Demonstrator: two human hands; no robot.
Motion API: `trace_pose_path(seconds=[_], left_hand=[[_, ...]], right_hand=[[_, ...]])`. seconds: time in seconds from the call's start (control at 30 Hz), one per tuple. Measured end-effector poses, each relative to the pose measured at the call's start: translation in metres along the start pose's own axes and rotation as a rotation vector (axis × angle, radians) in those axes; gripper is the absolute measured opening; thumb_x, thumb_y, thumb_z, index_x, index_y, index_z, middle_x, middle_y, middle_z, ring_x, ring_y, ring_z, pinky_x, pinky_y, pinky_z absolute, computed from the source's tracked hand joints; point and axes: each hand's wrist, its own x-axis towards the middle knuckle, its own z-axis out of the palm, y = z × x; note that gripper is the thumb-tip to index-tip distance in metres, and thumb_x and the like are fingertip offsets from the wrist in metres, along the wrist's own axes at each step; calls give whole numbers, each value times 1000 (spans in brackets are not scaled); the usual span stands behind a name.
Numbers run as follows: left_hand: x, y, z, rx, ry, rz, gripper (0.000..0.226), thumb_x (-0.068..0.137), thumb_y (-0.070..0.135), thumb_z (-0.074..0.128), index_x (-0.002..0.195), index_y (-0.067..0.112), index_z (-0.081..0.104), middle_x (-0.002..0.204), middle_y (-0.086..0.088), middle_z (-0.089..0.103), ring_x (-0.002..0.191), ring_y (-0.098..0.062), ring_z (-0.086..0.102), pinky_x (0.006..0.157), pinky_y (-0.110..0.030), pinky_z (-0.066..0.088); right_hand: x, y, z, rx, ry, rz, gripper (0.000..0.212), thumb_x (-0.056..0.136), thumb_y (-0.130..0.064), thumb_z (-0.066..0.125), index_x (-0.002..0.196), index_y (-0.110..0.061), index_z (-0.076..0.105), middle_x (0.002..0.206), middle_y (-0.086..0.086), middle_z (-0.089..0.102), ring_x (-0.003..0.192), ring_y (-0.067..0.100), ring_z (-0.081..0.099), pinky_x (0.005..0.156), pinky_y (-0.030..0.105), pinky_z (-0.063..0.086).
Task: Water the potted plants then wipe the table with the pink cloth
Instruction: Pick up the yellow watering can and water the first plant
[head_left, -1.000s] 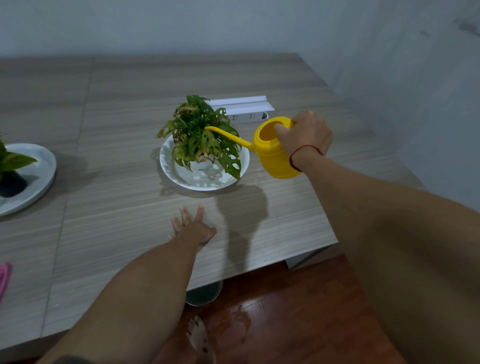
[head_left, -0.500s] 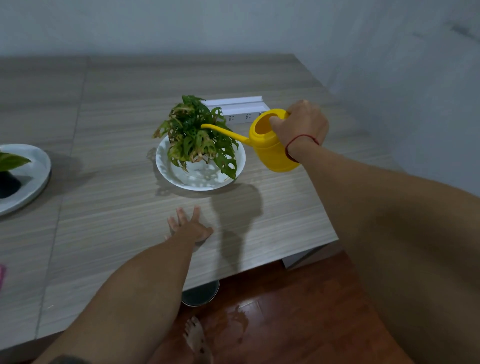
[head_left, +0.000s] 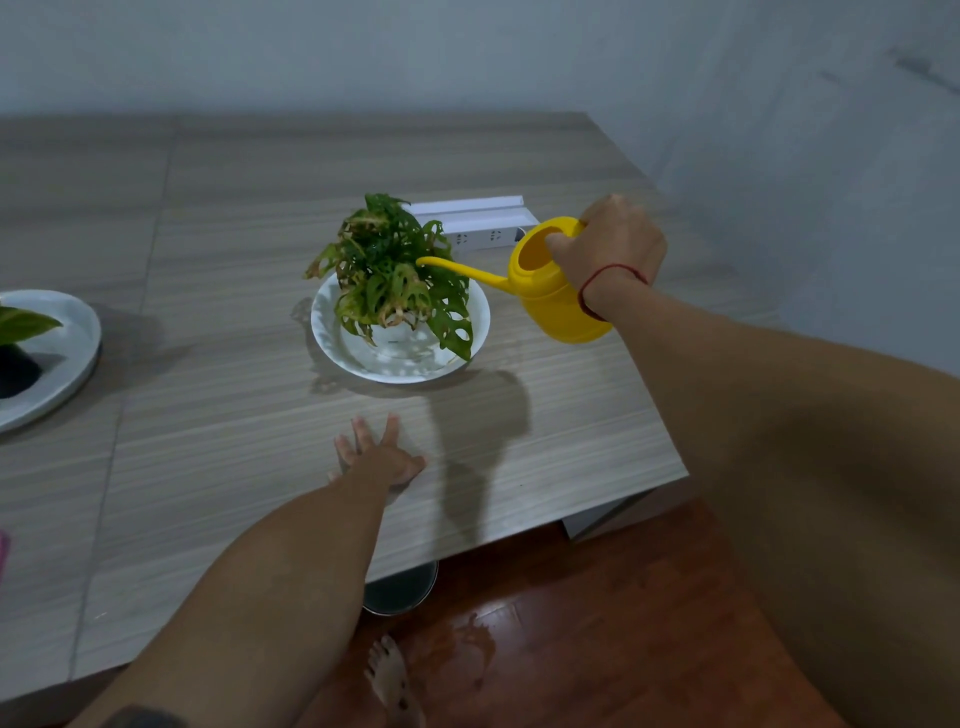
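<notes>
A leafy green potted plant (head_left: 395, 280) stands in a white dish (head_left: 343, 348) near the table's middle. My right hand (head_left: 613, 249) grips the handle of a yellow watering can (head_left: 550, 296), held above the table to the right of the plant, its thin spout reaching over the leaves. My left hand (head_left: 379, 457) rests flat on the table in front of the dish, fingers spread. A second plant (head_left: 26, 325) in a grey-white dish (head_left: 72, 353) shows at the left edge. A sliver of the pink cloth (head_left: 4, 553) peeks in at the far left.
A white power strip (head_left: 478, 223) lies behind the plant. The wooden table (head_left: 208, 467) ends at the front right, over a red-brown floor. A bare foot (head_left: 395, 680) and a round table base (head_left: 400, 592) show below the edge.
The watering can has lifted slightly and tipped its spout further over the plant. The view shifted a little right, so the left dish and pink cloth sit nearer the frame edge.
</notes>
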Motion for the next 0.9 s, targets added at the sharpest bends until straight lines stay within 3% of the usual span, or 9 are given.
trace_pose_path(seconds=[0.33, 0.7, 0.9], left_hand=[[-5, 1, -2, 29, 12, -14, 91, 92, 67, 43, 152, 41, -19, 156, -10, -37, 148, -36, -26, 122, -51, -7], [-7, 3, -3, 65, 4, -28, 90, 93, 66, 41, 152, 39, -21, 156, -11, -38, 148, -36, -26, 122, -51, -7], [-11, 4, -4, 83, 10, -26, 90, 92, 69, 38, 152, 39, -21, 156, -11, -36, 148, -38, -25, 123, -50, -7]], right_hand=[[-5, 7, -3, 25, -49, -18, 40, 74, -46, 66, 100, -16, 72, 103, 8, 70, 97, 32, 65, 75, 32, 49], [-6, -6, 5, 83, -8, 81, 38, 75, -43, 62, 99, -15, 71, 105, 9, 70, 98, 32, 65, 75, 31, 48], [-4, 1, 3, 51, -13, 65, 35, 75, -40, 64, 97, -14, 71, 103, 9, 69, 95, 32, 65, 69, 29, 42]])
